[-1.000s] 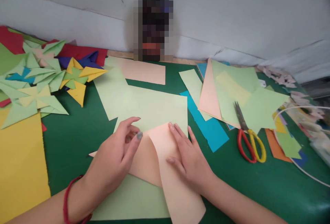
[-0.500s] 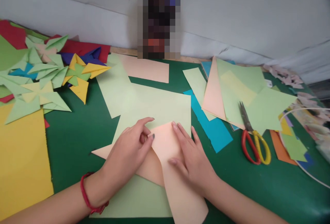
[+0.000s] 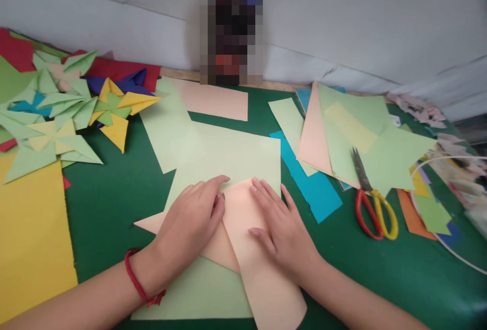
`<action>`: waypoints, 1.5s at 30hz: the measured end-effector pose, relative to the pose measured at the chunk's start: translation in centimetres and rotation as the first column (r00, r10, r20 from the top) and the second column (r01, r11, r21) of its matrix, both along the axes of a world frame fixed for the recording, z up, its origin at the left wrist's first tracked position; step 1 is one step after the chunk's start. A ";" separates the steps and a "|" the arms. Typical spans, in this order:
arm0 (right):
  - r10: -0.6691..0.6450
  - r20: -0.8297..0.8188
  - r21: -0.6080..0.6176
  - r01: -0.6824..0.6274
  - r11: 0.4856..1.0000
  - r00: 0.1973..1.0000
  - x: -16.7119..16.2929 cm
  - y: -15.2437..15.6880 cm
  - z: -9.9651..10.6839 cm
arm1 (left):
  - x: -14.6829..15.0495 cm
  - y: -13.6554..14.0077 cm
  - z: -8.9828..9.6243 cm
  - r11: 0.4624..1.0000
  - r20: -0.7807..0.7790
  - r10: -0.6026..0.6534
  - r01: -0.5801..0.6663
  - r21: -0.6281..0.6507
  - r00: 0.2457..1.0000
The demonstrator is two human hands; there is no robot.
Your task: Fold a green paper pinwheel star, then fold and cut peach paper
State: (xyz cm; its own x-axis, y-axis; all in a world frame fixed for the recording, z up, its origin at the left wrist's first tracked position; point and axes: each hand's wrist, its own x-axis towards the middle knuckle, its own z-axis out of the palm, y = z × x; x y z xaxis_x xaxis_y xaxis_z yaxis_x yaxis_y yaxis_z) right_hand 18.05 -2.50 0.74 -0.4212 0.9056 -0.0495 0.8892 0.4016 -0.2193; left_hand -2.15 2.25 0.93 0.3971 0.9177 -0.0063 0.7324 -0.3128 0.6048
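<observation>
A folded sheet of peach paper (image 3: pixel 262 279) lies over pale green sheets (image 3: pixel 236 152) in front of me. My left hand (image 3: pixel 188 218) has its thumb and curled fingers at the fold's upper left edge, closed on the paper. A pointed peach corner sticks out to the left of this hand. My right hand (image 3: pixel 283 223) rests flat on the fold's right side, fingers stretched toward its upper edge and thumb apart. The lower end of the peach flap curves up slightly near the bottom of the view.
Scissors (image 3: pixel 367 193) with red and yellow handles lie at the right, tips on a green paper stack (image 3: pixel 395 152). A blue strip (image 3: pixel 315 193) is nearer. Folded paper flowers (image 3: pixel 110 107) and a yellow sheet (image 3: pixel 34 239) are left. A wall stands behind the green tabletop (image 3: pixel 110 203).
My left thumb and fingers have closed further over the fold's left edge, and the flap there lies flatter and straighter. My right hand stays nearly in place.
</observation>
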 end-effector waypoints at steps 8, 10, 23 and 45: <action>0.036 0.122 0.047 -0.042 0.998 0.992 0.0 0.0 -0.1 | 0.1 0.1 -0.1 0.999 -0.033 -0.006 0.007 0.047 0.999; 0.035 0.126 0.050 -0.041 0.998 0.991 -0.1 0.0 0.0 | 0.1 0.1 -0.2 0.998 -0.040 -0.009 0.012 0.066 0.999; -0.014 0.132 0.092 0.002 0.996 0.991 -0.5 -0.1 -0.2 | 0.4 0.0 -0.8 0.978 -0.122 -0.064 0.087 0.188 0.990; -0.026 0.105 0.131 0.013 0.991 0.994 -1.0 -0.2 -0.2 | 1.0 -0.9 0.8 0.780 -0.309 -0.205 0.345 0.521 0.929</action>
State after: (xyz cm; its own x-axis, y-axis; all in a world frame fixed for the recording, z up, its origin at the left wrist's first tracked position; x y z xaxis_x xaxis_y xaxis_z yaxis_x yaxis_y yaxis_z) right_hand 17.08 -2.67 0.52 -0.4021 0.9152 0.0258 0.9125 0.4029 -0.0702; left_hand -1.15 1.38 1.69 0.6849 0.6386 0.3508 0.6534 -0.7514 0.0921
